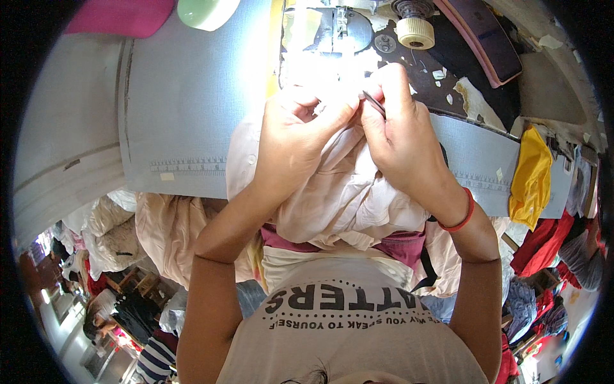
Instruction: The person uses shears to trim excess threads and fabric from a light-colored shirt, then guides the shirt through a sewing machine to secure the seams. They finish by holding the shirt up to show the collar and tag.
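Left hand (288,131): fingers closed, pinching a pale-pink, buttoned cloth garment (345,198), fingertips partly lost in glare.
Right hand (404,125): fingers gripping a slim, dark tool (375,104), its tip beside the left fingertips.
Garment: bunched beneath both hands, over the near edge of the pale blue-grey desk (192,109).
Beyond: dark, pink-edged phone (483,41).
Room: heaped clothes (540,246) both sides.

White shirt (352,352) with large black lettering (332,298) near its lower edge, between dotted rows (345,316), and smaller dark letters (320,324) beyond. Slim red band (471,208) on the right wrist (448,198); forearms (224,227) bare.
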Demonstrator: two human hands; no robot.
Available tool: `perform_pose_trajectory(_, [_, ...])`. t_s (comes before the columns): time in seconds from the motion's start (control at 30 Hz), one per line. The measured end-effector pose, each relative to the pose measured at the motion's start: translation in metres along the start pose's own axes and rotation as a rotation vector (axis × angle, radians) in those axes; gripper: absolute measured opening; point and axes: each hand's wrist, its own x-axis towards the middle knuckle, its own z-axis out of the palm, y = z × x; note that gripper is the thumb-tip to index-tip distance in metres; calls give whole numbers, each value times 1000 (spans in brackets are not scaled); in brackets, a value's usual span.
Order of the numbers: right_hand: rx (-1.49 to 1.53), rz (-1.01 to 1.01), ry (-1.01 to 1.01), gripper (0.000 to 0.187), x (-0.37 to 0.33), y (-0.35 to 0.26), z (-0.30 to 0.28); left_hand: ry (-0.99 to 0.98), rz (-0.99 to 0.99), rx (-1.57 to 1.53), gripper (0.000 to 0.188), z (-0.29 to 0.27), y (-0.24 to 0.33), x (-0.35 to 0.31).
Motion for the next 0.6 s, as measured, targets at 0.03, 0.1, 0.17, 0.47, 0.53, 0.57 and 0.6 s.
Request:
perform_pose_trajectory(0.03, [11, -9, -8, 24, 1, -3, -2, 11, 14, -9, 12, 0, 0, 0])
perform_pose_trajectory(0.1, [42, -34, 18, 27, 1, -4, -3, 16, 15, -16, 12, 0, 1, -1])
perform_pose_trajectory(0.17, [83, -69, 85, 26, 1, -4, -3, 3, -10, -14, 12, 0, 3, -1])
perform_pose_trajectory(0.47, [-112, -172, 108, 17, 0, 4, -4, 116, -5, 19, 11, 1, 13, -10])
perform_pose_trajectory(0.53, [-113, -192, 120, 17, 1, 4, -3, 153, 95, 106, 11, -1, 9, -12])
perform_pose_trajectory(0.57, [-114, -202, 126, 16, 1, 4, -3, 172, 145, 149, 10, -2, 9, -12])
perform_pose_trajectory(0.6, [-121, -204, 122, 17, 1, 4, -3, 181, 158, 198, 10, -3, 9, -13])
